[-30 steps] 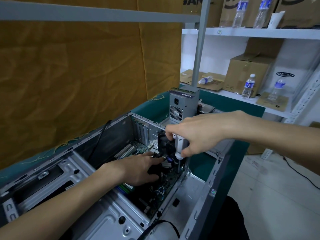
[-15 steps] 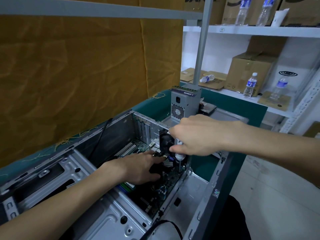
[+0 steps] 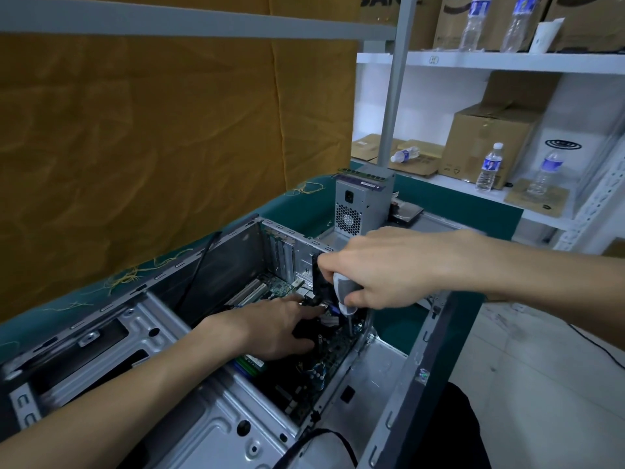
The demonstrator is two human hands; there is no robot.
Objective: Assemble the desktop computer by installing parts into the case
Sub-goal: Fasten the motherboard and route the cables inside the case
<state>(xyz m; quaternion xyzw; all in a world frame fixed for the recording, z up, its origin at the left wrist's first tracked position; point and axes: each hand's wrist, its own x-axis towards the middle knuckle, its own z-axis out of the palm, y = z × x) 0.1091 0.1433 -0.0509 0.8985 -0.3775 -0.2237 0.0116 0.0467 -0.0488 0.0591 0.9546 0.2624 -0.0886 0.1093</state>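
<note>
An open grey computer case (image 3: pixel 216 431) lies on its side on a green-covered bench. The motherboard (image 3: pixel 314 377) sits in its bottom. My right hand (image 3: pixel 382 265) grips a white-and-grey screwdriver (image 3: pixel 343 292) upright, with its tip down on the board near the case's right wall. My left hand (image 3: pixel 280 326) reaches into the case and rests on a black cooler part beside the screwdriver; what its fingers hold is hidden. A grey power supply (image 3: pixel 362 204) stands upright on the bench behind the case.
A black cable (image 3: pixel 199 258) hangs over the case's far wall. An ochre cloth covers the wall on the left. White shelves (image 3: pixel 507 59) at the right hold cardboard boxes and water bottles (image 3: pixel 488 167). A metal post (image 3: pixel 392 96) rises behind the power supply. A hard drive (image 3: pixel 406 211) lies behind it.
My right hand has turned slightly on the screwdriver handle and sunk a little lower. The left hand stays in place inside the case.
</note>
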